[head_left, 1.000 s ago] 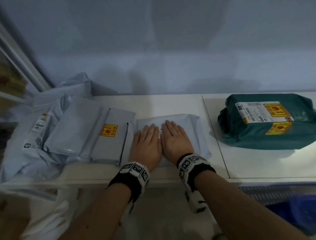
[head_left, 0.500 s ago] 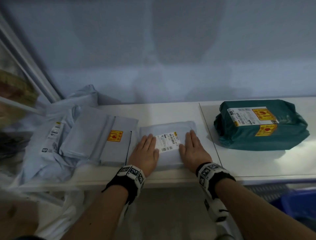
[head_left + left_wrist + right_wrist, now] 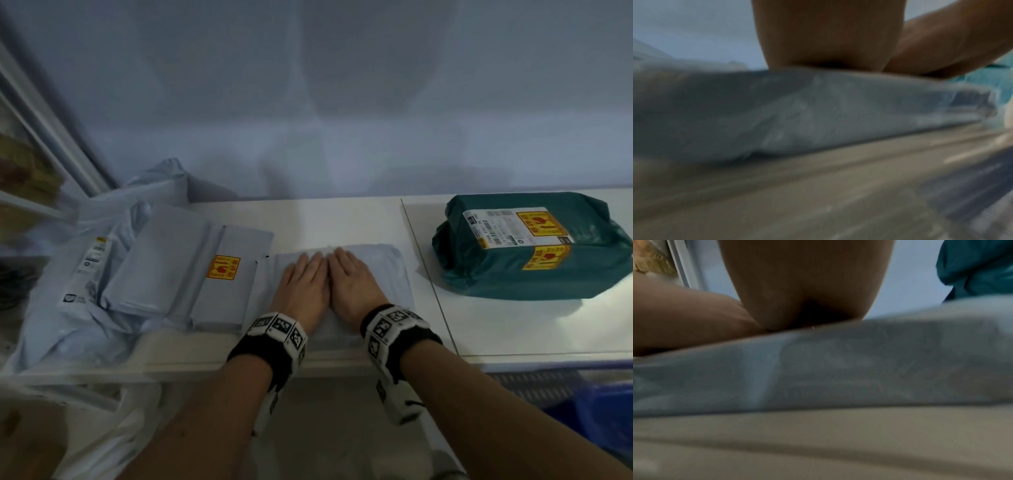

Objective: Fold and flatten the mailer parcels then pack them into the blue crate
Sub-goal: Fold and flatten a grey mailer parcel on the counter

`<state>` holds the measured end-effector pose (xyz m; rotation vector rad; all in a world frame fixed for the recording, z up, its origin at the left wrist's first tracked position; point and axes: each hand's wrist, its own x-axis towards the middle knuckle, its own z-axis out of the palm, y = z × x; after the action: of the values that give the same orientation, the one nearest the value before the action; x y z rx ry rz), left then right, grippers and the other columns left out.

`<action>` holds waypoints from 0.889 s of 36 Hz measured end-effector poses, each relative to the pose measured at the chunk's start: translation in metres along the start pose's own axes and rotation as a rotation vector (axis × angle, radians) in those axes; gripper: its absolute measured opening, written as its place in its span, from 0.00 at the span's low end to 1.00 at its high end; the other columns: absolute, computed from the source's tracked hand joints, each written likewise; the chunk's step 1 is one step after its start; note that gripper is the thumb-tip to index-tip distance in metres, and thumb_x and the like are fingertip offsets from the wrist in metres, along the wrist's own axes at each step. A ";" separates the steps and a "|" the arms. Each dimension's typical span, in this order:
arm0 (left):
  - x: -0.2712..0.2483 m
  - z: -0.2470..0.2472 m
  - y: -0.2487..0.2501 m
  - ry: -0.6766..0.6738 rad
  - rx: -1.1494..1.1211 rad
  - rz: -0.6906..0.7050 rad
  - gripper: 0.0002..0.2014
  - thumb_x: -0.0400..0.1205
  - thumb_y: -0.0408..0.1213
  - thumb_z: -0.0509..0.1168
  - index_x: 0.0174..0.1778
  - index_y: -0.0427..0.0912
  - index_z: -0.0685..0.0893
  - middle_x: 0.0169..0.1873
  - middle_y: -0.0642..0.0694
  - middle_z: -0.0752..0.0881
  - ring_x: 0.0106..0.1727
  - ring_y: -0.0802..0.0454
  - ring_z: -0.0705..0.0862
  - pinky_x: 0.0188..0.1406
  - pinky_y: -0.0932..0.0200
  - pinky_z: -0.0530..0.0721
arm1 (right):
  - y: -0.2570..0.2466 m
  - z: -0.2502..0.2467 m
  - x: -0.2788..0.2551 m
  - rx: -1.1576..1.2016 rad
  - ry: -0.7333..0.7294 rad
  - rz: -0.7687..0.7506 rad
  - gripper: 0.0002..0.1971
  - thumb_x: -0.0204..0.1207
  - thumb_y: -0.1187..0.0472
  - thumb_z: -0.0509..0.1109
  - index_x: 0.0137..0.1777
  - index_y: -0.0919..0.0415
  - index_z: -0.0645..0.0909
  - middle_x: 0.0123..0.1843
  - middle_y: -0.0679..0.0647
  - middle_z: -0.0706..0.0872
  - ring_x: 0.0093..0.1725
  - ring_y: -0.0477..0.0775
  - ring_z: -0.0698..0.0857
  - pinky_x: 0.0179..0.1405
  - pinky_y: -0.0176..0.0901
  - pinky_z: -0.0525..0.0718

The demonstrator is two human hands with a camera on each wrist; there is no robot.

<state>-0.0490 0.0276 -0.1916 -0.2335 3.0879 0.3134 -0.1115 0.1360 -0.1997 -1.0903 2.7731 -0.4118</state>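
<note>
A folded grey mailer parcel (image 3: 390,274) lies on the white table (image 3: 342,222) in front of me. My left hand (image 3: 303,284) and right hand (image 3: 354,284) lie flat on it side by side, fingers straight, pressing down. Both wrist views are blurred: they show the heel of the left hand (image 3: 828,40) on the grey mailer (image 3: 818,110), and the right hand (image 3: 805,285) on the same mailer (image 3: 838,366). The parcel's label is hidden under my hands. The blue crate (image 3: 603,421) shows at the lower right, below the table edge.
A pile of grey mailers (image 3: 171,274) lies at the left, one with a yellow and red sticker (image 3: 223,267). A bulky dark green parcel (image 3: 531,253) with labels sits on the right part of the table. A wall stands close behind.
Half a second ago my hands were spread apart with the white label showing between them. They have slid back together at the middle of the parcel and cover the label.
</note>
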 end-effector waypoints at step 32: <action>-0.027 -0.003 0.002 0.151 0.005 -0.225 0.27 0.90 0.48 0.40 0.84 0.43 0.52 0.85 0.45 0.50 0.85 0.47 0.47 0.84 0.48 0.43 | -0.014 -0.014 -0.018 -0.006 0.094 0.131 0.32 0.86 0.48 0.39 0.85 0.65 0.47 0.87 0.61 0.46 0.86 0.59 0.47 0.83 0.52 0.44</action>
<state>-0.0223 0.0334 -0.1873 -0.6264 3.1651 0.2921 -0.0926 0.1413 -0.1819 -0.9054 2.9089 -0.4503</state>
